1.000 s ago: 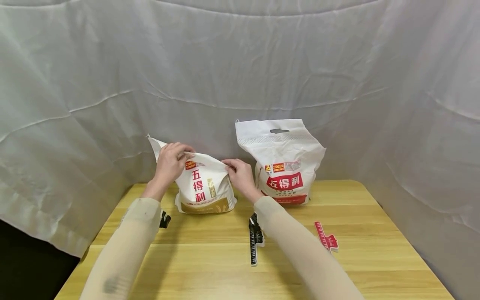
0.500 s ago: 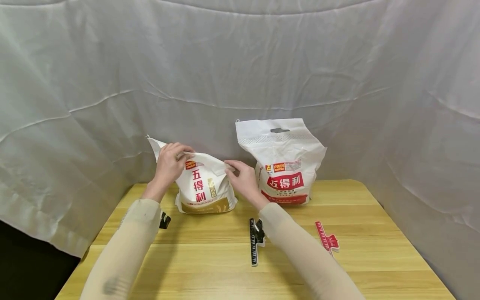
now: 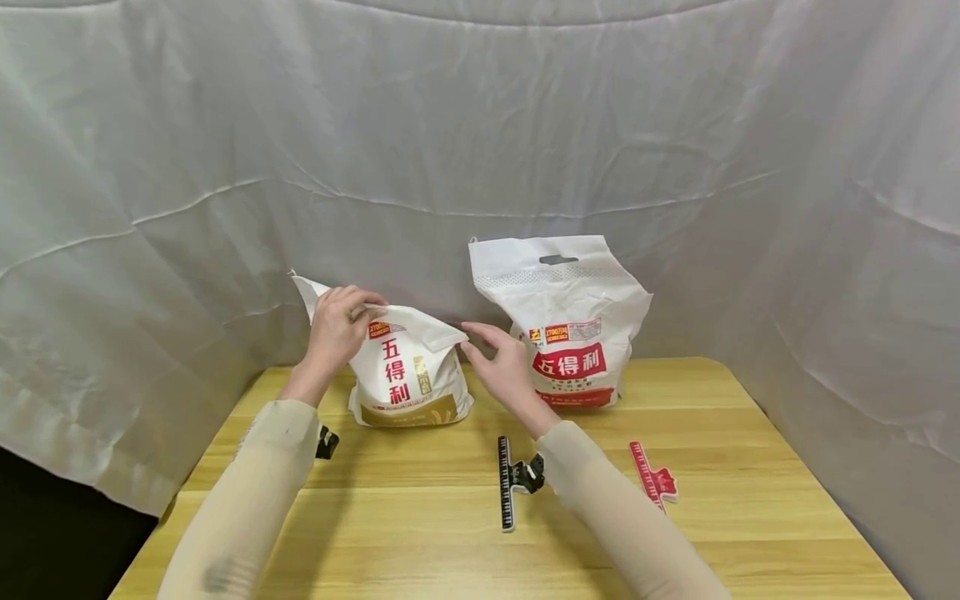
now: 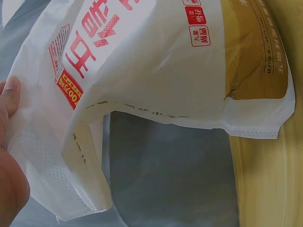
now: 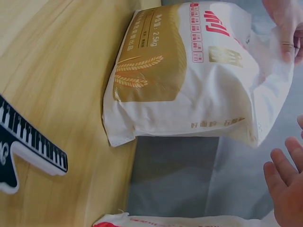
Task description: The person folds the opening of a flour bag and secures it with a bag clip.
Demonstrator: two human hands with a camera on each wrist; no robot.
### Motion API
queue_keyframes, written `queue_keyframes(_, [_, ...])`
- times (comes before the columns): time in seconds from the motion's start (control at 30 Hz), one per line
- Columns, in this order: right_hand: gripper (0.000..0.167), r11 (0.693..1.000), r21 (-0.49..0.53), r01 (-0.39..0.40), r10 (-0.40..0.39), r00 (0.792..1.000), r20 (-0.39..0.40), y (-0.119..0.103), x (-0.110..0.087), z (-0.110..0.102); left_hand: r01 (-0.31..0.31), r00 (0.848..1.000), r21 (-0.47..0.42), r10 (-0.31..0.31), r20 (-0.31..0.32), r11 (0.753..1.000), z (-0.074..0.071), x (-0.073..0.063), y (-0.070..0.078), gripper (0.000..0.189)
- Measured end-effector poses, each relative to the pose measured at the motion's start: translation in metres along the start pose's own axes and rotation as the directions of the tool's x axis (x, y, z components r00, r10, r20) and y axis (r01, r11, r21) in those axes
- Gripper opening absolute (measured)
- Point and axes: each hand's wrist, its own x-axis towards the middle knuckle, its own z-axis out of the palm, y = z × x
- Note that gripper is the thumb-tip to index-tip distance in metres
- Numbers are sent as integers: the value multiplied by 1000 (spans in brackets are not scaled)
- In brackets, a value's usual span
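A white flour bag (image 3: pixel 408 367) with red characters and a gold base stands on the table's left half, its top folded over. My left hand (image 3: pixel 341 325) pinches that fold near its left end, thumb in front; a loose corner sticks up beyond it. In the left wrist view, only part of this hand (image 4: pixel 10 146) shows at the left edge. Just off the fold's right corner is my right hand (image 3: pixel 502 362), fingers spread and holding nothing. The right wrist view shows its fingers (image 5: pixel 284 168) apart from the bag.
To the right stands a second white flour bag (image 3: pixel 573 333) with a red label and handle slot. A black piano-key clip (image 3: pixel 506 483) and a red clip (image 3: pixel 649 475) lie on the wooden table (image 3: pixel 420 533). A small black object (image 3: pixel 327 442) sits beside the left sleeve.
My right hand has let go of the fold's right end, spread its fingers and drawn back slightly right and down. More of the black clip shows. My left hand has stayed in place.
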Motion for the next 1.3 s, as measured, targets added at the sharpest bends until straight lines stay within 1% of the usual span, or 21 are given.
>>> queue_keyframes(0.1, [32, 999, 25, 24, -24, 1000, -9, 0, -4, -6, 8, 1000, 3, -8, 6, 1000, 0, 0, 0, 8])
queue_keyframes(0.23, [32, 999, 31, 37, -36, 999, -11, 0, -11, -14, 17, 1000, 7, -18, 11, 1000, 0, 0, 0, 8])
queue_keyframes(0.47, [36, 997, -23, 68, -68, 998, 13, 0, -24, -28, 9, 1000, -1, -9, 6, 1000, 1, -2, -1, 9])
queue_keyframes(0.63, [37, 997, -17, 69, -68, 997, 39, 2, -38, -38, 16, 1000, 0, -16, 19, 1000, 1, -3, -1, 9])
queue_keyframes(0.73, [37, 995, -25, 98, -97, 994, 55, 5, -46, -43, 20, 1000, 3, -20, 14, 1000, 0, -3, -1, 8])
queue_keyframes(0.87, [38, 989, -54, 140, -137, 989, 59, 9, -57, -48, 19, 1000, 3, -19, 10, 1000, -1, -2, 0, 9])
queue_keyframes(0.93, [39, 987, -63, 146, -142, 988, 68, 11, -63, -50, 17, 1000, 3, -17, 13, 1000, -1, -2, 0, 9])
queue_keyframes(1.03, [40, 988, -62, 139, -132, 986, 100, 13, -71, -54, 16, 1000, 2, -16, 12, 1000, -1, -3, 0, 9])
queue_keyframes(1.3, [43, 991, -111, 79, -58, 982, 181, 22, -92, -60, 20, 1000, 1, -20, 11, 1000, -1, -4, -1, 9])
